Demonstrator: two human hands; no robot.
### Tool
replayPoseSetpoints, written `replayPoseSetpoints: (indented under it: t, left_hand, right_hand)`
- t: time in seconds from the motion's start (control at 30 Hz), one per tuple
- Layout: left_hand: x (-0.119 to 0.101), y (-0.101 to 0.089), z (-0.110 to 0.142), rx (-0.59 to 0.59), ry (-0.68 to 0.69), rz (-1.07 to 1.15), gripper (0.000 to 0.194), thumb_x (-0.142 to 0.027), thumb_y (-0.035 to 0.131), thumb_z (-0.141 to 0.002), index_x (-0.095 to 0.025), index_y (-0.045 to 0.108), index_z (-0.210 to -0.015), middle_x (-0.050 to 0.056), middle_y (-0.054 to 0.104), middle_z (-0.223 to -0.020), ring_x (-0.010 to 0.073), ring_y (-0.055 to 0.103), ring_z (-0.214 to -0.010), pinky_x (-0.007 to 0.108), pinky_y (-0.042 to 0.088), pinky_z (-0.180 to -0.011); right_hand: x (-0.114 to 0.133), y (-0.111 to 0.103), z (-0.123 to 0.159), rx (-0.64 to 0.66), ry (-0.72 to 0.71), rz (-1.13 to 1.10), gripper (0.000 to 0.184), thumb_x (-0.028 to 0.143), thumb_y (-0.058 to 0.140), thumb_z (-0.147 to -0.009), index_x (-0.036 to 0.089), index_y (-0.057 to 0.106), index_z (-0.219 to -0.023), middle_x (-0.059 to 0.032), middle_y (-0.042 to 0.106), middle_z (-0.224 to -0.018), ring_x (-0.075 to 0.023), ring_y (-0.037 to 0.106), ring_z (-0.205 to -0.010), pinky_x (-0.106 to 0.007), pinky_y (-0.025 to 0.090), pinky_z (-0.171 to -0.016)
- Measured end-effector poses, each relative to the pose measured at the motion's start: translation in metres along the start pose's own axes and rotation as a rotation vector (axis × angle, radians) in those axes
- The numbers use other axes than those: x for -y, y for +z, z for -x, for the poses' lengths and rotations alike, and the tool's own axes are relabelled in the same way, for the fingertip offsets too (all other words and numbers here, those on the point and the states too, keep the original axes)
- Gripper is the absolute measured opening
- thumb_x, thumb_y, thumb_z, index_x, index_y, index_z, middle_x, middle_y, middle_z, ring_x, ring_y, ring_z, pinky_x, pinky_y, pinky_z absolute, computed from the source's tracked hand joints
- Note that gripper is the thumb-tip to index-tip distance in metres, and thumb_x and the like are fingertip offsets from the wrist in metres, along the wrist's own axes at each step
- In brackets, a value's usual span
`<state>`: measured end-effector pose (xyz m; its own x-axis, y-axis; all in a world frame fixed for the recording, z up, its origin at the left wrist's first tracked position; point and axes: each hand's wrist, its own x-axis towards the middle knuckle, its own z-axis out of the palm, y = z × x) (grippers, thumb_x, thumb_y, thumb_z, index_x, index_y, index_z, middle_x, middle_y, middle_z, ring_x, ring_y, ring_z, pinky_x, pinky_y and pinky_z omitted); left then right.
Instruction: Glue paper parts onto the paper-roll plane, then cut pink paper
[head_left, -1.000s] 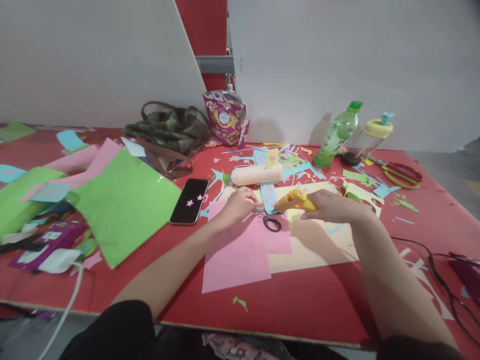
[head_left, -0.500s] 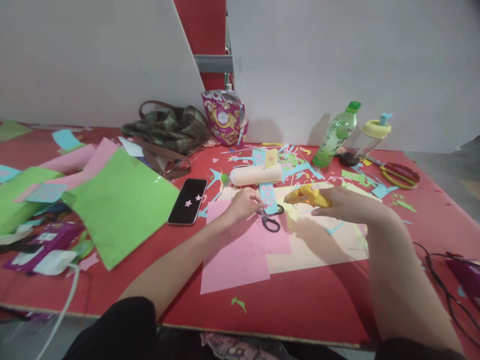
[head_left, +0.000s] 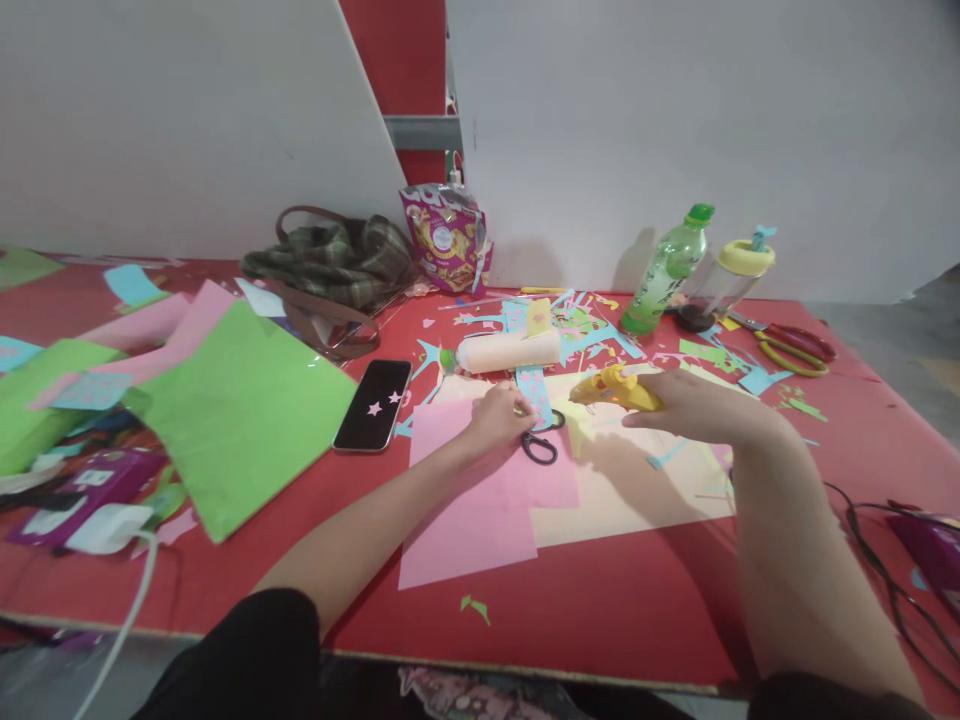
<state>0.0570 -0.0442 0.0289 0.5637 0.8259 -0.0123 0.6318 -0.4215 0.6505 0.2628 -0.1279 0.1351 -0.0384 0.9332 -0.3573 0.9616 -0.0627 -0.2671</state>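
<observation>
A red table [head_left: 615,610] is spread across the frame, backed by white panels [head_left: 675,110] at the top; grey floor [head_left: 911,340] is seen at the right. Over its middle, pink paper [head_left: 465,540] and cream paper [head_left: 637,500] are laid. Near the centre, a cream-wrapped bottle [head_left: 510,351] is laid on its side, and a blue strip [head_left: 533,395] is seen just below it. The left hand [head_left: 501,418] is held beside the strip, its fingers bent and narrowly gathered; whether anything is pinched cannot be told. By the right hand [head_left: 686,405], right of centre, a yellow glue gun [head_left: 616,388] is gripped above the cream paper. Between the hands, black scissor handles [head_left: 540,449] are seen.

To the left, a phone [head_left: 373,405] and green sheet [head_left: 240,420] are set. Behind, a plaid bag [head_left: 337,258], snack packet [head_left: 448,240], green bottle [head_left: 664,275] and yellow-lidded cup [head_left: 727,285] are lined up. At the right, red-and-yellow-handled scissors [head_left: 796,347] are placed, with a black cable [head_left: 874,545] lower down. Along the near edge, red surface is exposed around green scraps [head_left: 475,608].
</observation>
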Motion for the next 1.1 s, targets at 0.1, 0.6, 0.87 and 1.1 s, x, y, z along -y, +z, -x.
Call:
replayPoseSetpoints:
  t: [0.1,0.6,0.87,1.1]
  left_hand:
    - [0.001,0.002,0.0,-0.031,0.028,-0.03,0.011,-0.028,0.056,-0.063,-0.019,0.062,-0.061,0.003,0.051,-0.084,0.0194,0.049,-0.086,0.034,0.038,-0.074]
    - [0.011,-0.003,0.014,-0.016,0.341,-0.227,0.032,-0.003,0.038,-0.066,-0.024,0.06,-0.079,0.003,0.046,-0.095,0.0201,0.04,-0.094,0.038,0.028,-0.078]
    - [0.009,-0.007,0.026,0.014,0.51,-0.434,0.032,-0.006,0.043,-0.069,-0.023,0.055,-0.093,0.007,0.044,-0.107,0.0234,0.035,-0.1,0.04,0.024,-0.081]
    - [0.019,-0.026,0.032,-0.088,0.476,-0.47,0.026,-0.02,0.044,-0.076,-0.019,0.048,-0.101,0.009,0.044,-0.105,0.0232,0.037,-0.099,0.04,0.027,-0.083]
  right_hand:
    - [0.003,-0.002,0.001,0.009,0.004,-0.004,0.031,0.046,0.047,-0.066,0.023,0.054,-0.085,-0.0051,0.059,-0.081,-0.0258,0.055,-0.076,-0.031,0.04,-0.057]
    - [0.0,0.001,-0.001,-0.024,0.003,0.036,0.03,0.044,0.048,-0.067,0.021,0.056,-0.084,-0.0048,0.059,-0.079,-0.0223,0.056,-0.071,-0.029,0.039,-0.056]
    - [-0.003,0.003,-0.002,-0.088,0.001,0.077,0.028,0.044,0.046,-0.07,0.021,0.053,-0.084,-0.0054,0.057,-0.079,-0.0222,0.055,-0.074,-0.029,0.039,-0.058]
    - [-0.006,0.003,0.004,-0.213,0.072,0.123,0.026,0.046,0.047,-0.068,0.02,0.051,-0.069,-0.0049,0.056,-0.069,-0.0224,0.054,-0.066,-0.026,0.036,-0.047]
